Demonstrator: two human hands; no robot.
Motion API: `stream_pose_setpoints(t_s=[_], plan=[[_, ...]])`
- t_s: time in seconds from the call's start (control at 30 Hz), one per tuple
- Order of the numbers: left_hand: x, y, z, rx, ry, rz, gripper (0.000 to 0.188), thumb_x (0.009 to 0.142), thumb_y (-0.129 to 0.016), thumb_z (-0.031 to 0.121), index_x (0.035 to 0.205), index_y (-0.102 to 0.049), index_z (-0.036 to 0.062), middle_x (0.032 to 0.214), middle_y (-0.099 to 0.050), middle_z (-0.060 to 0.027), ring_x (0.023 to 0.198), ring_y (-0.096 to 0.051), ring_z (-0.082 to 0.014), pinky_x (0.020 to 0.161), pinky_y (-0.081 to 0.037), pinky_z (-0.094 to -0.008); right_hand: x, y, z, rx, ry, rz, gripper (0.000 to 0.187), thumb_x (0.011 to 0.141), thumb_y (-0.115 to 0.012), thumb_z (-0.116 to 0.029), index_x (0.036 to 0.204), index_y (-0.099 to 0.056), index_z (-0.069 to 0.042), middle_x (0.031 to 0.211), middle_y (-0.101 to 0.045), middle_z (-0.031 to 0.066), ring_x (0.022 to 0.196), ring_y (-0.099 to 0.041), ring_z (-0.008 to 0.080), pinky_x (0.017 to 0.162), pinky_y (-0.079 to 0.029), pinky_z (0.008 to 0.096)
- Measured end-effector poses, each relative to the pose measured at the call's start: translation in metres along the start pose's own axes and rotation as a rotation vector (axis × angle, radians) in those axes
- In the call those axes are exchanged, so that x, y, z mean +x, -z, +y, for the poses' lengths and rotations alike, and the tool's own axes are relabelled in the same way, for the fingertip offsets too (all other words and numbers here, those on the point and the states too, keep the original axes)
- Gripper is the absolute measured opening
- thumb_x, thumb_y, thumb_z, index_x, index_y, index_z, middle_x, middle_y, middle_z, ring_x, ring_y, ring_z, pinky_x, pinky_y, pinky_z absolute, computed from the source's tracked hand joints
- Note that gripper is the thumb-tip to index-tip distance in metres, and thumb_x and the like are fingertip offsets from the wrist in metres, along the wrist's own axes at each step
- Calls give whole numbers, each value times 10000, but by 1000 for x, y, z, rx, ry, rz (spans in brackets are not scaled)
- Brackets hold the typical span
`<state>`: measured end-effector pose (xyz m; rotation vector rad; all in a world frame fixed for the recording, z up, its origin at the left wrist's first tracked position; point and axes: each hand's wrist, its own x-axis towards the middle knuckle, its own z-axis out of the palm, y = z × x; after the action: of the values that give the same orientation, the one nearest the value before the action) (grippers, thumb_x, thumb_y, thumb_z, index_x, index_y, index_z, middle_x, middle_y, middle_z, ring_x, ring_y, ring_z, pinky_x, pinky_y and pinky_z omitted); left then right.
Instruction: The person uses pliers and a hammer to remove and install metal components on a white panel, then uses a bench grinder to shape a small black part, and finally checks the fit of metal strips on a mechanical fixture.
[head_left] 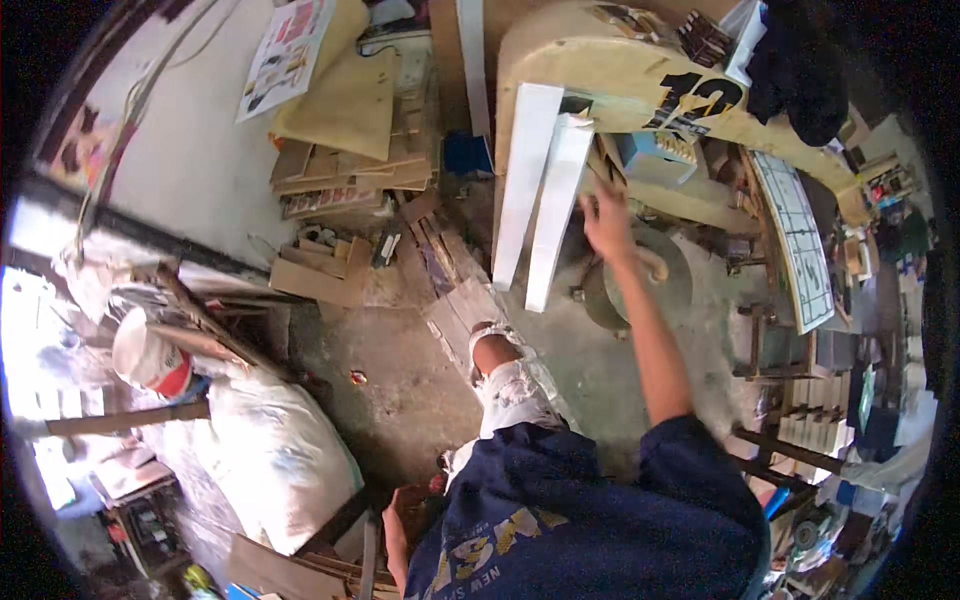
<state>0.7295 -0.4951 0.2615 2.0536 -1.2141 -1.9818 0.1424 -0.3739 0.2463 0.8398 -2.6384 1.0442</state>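
Observation:
My right hand (608,225) reaches forward, slightly blurred, its fingers apart with nothing seen in them. It is just right of two long white boards that lean against a cream-coloured bench with a rounded end (590,62). The nearer white board (556,215) is closest to my hand; the other white board (525,180) stands to its left. Low at my left side, my left hand (408,505) is curled by the dark blue shirt (580,520). What its fingers close on, if anything, I cannot make out.
Stacked flat boards (350,178) lie at the far left. A full white sack (270,450) and a white-and-red bucket (150,355) stand at the left. A round grey base (650,285) sits on the floor beyond the boards. A framed panel (795,235) leans at the right.

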Motion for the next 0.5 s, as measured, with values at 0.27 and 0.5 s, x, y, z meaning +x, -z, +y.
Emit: stream_pose_setpoints(t_s=[0.27, 0.5], plan=[[-51, 17, 37, 1046, -802, 1132, 570, 892, -656, 372, 1292, -520, -11, 1238, -550, -170, 1139, -520, -319, 972, -424, -448, 171, 15, 76, -406, 152, -94, 588, 854, -568, 7, 1416, -407, -59, 1390, -407, 196, 1200, -419, 400, 1033, -386, 469], [-71, 42, 13, 751, -80, 519, 716, 826, -736, 361, 1355, -447, -26, 1269, -564, -176, 1151, -532, -316, 990, -416, -438, 157, 13, 87, -481, 233, -197, 770, 802, -558, 87, 1495, -309, -139, 1467, -340, 179, 1261, -401, 426, 1030, -415, 509]])
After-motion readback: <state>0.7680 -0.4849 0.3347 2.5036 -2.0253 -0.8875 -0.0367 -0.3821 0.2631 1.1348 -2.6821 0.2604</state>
